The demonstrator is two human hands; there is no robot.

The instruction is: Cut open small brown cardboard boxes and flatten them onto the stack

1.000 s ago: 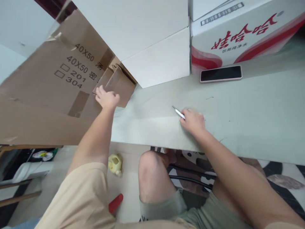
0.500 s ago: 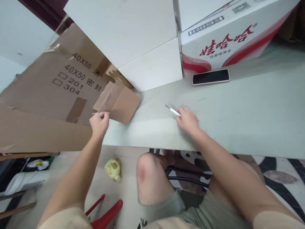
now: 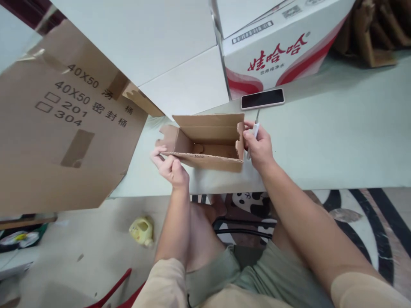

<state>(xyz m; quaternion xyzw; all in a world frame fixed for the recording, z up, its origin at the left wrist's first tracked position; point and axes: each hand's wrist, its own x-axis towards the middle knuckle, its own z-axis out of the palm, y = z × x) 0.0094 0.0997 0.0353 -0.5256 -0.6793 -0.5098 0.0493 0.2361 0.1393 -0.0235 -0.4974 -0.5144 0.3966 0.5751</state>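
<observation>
A small brown cardboard box (image 3: 213,164) stands on the table between my hands, its top open and its inside bare. My left hand (image 3: 171,169) is closed on the near left corner, where the front wall meets a notched end flap. At the other end, my right hand (image 3: 261,147) grips a white-handled craft knife (image 3: 256,129) with its thin metal tip pointing up and away from me. Some fingers of that hand also press against the box's right end, partly hidden behind it.
A phone (image 3: 263,99) lies before a white and red carton (image 3: 272,60). White boxes (image 3: 189,81) stand behind the small box. At left leans a large printed cardboard carton (image 3: 105,171). Folded brown cardboard (image 3: 372,38) sits far right. The table's near edge (image 3: 305,188) runs above my legs.
The flattened cardboard in my left hand has been brought right and opened into a box. My right hand has turned the craft knife upright and now touches the box's right end.
</observation>
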